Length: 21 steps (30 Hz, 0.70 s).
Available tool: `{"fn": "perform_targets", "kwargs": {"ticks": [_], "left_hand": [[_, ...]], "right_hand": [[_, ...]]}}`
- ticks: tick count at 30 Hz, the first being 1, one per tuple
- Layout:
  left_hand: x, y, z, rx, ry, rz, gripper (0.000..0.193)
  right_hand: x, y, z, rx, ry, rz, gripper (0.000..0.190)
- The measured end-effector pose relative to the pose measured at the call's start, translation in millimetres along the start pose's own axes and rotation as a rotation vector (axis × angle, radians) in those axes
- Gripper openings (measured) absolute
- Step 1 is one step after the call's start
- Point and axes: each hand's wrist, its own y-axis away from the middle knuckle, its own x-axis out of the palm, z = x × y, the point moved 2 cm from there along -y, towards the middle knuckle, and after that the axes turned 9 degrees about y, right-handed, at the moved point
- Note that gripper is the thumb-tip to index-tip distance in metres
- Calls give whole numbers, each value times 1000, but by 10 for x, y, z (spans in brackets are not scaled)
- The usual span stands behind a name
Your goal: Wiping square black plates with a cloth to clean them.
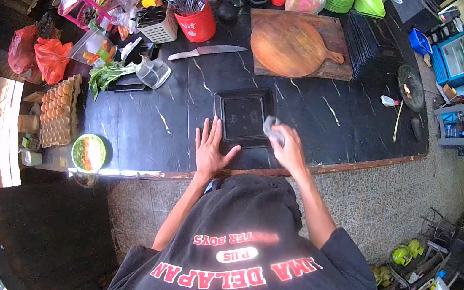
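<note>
A square black plate (243,117) lies on the black, white-veined countertop (147,141) in front of me. My left hand (210,153) is spread flat by the plate's near left corner, fingers apart and holding nothing. Whether its fingertips touch the rim I cannot tell. In my right hand (288,150) is a bunched grey cloth (274,129), held at the plate's right edge. The fingers hide part of the cloth and of that corner.
Beyond the plate lie a kitchen knife (207,53) and a round wooden board (289,45) on a rectangular one. A red cutlery bucket (196,22), stacked black plates (370,48), leafy greens (109,75), an egg tray (57,112) and a green-rimmed bowl (89,153) surround the workspace.
</note>
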Motion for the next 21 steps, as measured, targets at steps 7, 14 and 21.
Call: {"fn": "perform_targets", "kwargs": {"ticks": [7, 14, 21], "left_hand": [[-17, 31, 30, 15, -6, -9, 107], [-106, -90, 79, 50, 67, 6, 122], [-80, -173, 156, 52, 22, 95, 128]], "right_hand": [[-340, 132, -202, 113, -129, 285, 32], [-337, -1034, -46, 57, -76, -105, 34], [236, -1083, -95, -113, -11, -26, 44]]}}
